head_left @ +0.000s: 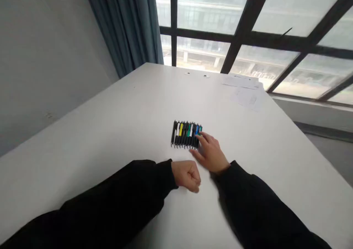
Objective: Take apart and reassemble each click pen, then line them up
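Note:
Several pens (185,134) lie side by side in a neat row on the white table (110,131); their barrels are black, white, yellow, green and blue. My right hand (210,152) rests on the table at the right end of the row, fingers stretched out and touching the rightmost blue pen. My left hand (187,174) lies on the table nearer to me, curled into a loose fist, with nothing visible in it. Both arms wear black sleeves.
Sheets of paper (244,91) lie at the far right corner of the table. A large window (248,28) with dark frames runs behind it, and a blue-grey curtain (129,25) hangs at the left. The table's right edge drops to the floor.

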`<state>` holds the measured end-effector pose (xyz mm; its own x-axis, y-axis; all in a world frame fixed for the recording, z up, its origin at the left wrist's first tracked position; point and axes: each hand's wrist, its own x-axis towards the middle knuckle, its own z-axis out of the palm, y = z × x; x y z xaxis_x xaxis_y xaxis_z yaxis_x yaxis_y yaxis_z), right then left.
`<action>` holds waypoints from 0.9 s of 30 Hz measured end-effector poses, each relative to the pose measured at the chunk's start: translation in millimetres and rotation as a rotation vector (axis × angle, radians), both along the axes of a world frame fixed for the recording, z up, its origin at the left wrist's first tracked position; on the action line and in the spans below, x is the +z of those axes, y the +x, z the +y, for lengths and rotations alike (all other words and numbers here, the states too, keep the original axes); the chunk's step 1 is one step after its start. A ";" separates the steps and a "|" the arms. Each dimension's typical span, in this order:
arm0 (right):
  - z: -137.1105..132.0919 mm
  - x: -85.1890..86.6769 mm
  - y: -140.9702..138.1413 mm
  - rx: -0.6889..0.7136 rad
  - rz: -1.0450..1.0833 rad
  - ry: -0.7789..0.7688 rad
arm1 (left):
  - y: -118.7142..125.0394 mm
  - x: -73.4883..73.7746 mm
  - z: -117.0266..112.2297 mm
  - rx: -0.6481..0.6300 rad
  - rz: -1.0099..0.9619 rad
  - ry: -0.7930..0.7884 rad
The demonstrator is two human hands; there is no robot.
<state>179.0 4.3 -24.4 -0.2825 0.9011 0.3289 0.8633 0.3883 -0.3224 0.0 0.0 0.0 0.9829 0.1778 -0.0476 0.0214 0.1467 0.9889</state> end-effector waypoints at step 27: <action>0.3 -3.4 38.4 -0.327 0.345 0.122 | 7.9 -13.5 -7.4 0.276 0.095 -0.132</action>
<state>217.5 4.6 -27.9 0.1530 0.8736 0.4619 0.7972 0.1671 -0.5802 7.9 -7.4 -13.5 0.8888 0.4229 -0.1768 0.0539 0.2864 0.9566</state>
